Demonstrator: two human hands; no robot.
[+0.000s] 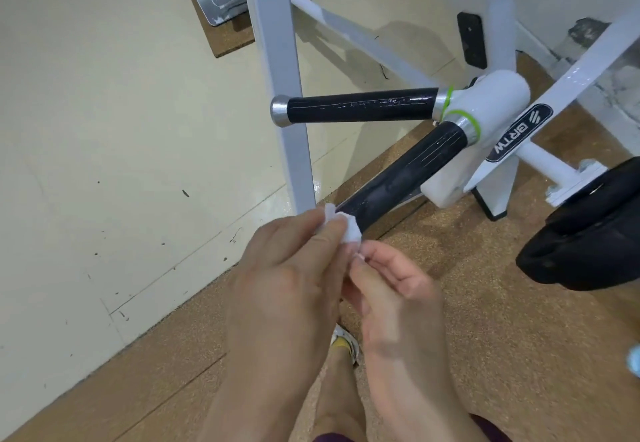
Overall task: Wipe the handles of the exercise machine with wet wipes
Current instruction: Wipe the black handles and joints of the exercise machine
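A small, soft, crumpled white wet wipe (348, 230) is pinched by the left hand (294, 268) against the near black rubber-gripped handle (401, 178); the right hand (391, 289), fingers curled together, seems to touch its lower edge. The wipe is judged limp and light.

near handle (391, 187): tip hidden behind left hand (287, 268) & wet wipe (349, 230). most of wipe buried in fingers. black weight plate (588, 233) cut off at right edge. shoe (344, 339) mostly hidden btwn forearms. both hands motion-blurred.

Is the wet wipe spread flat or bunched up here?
Bunched up: the wet wipe shows as a small crumpled wad pinched in the left hand, at the near handle end.
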